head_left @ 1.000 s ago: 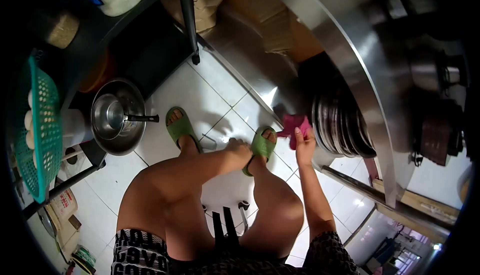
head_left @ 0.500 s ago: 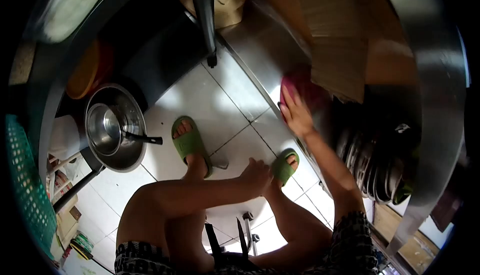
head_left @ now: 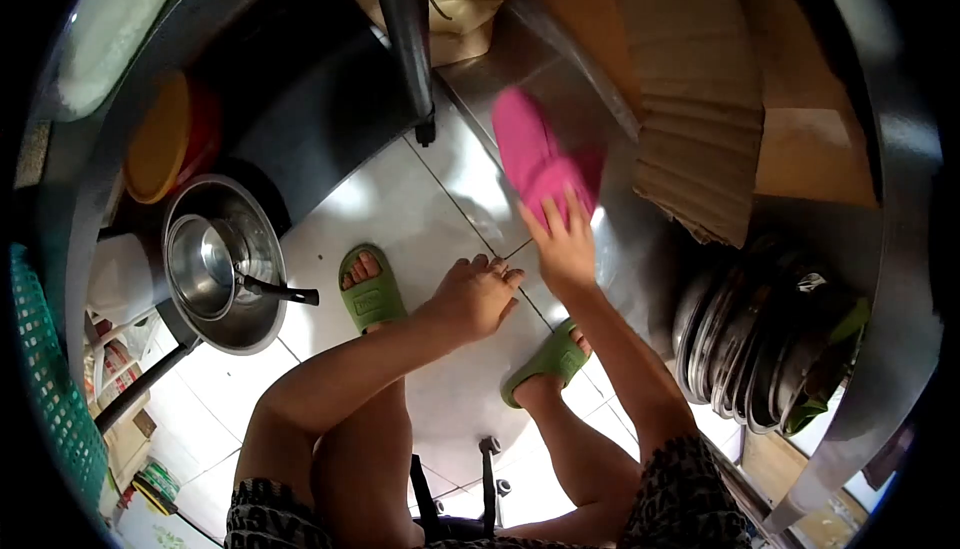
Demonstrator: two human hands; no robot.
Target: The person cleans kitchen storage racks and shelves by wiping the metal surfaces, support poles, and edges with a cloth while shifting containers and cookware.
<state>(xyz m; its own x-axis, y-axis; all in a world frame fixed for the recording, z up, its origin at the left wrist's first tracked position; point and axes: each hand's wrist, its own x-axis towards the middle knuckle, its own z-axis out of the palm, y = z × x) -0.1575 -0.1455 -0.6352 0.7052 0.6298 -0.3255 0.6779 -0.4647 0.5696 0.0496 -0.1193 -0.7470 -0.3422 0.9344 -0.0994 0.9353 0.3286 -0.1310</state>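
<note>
My right hand (head_left: 566, 254) has its fingers closed on the near end of a bright pink cloth (head_left: 530, 144). The cloth stretches away from my fingertips over the metal lower shelf (head_left: 625, 174), its outline soft from motion. To the left, above the floor tiles, my left hand (head_left: 474, 294) hangs palm down with loosely bent fingers a little apart, and nothing shows in it. Below my hands are my feet in green slippers (head_left: 372, 286).
Stacked metal pans (head_left: 735, 349) stand on the shelf at the right, near a cardboard flap (head_left: 695, 99). On the left are a steel bowl (head_left: 250, 334) with a small pot (head_left: 200, 279) in it, and an orange-lidded tub (head_left: 155, 144). A dark table leg (head_left: 410, 39) comes down at the top.
My right hand has moved left with the pink cloth, away from the cardboard, and more of the cloth shows. My left hand has risen forward from near my knee, its fingers loosening.
</note>
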